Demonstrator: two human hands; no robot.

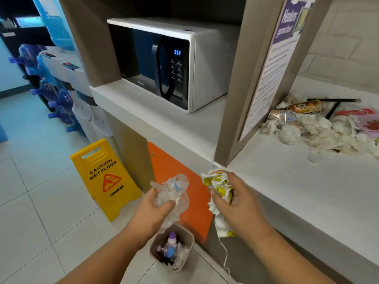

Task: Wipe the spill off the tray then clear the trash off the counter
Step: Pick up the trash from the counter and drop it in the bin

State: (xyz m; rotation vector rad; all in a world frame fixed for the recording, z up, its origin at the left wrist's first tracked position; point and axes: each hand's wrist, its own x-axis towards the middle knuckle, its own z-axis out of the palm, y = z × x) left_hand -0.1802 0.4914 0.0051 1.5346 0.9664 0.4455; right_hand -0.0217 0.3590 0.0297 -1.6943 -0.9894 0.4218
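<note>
My left hand [152, 206] is curled round a wad of crumpled clear plastic [174, 189], right above the little bin [189, 236] on the floor, which has a purple-capped bottle [171, 242] in it. My right hand [235, 203] grips the smiley-print cloth [218, 185], bunched up with one end dangling. The trash pile [320, 130], mostly balled-up tissues, sits on the bench [297, 191] well past my right hand.

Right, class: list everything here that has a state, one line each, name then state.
Left hand, grips crumpled clear plastic above the bin.
Right hand, grips the smiley-print cloth.
Bin, open-topped, bottle inside.
Microwave, door shut, display lit.
Orange cabinet door, shut.
Wet floor sign, standing unfolded.
Trash pile, lying on the counter.
</note>
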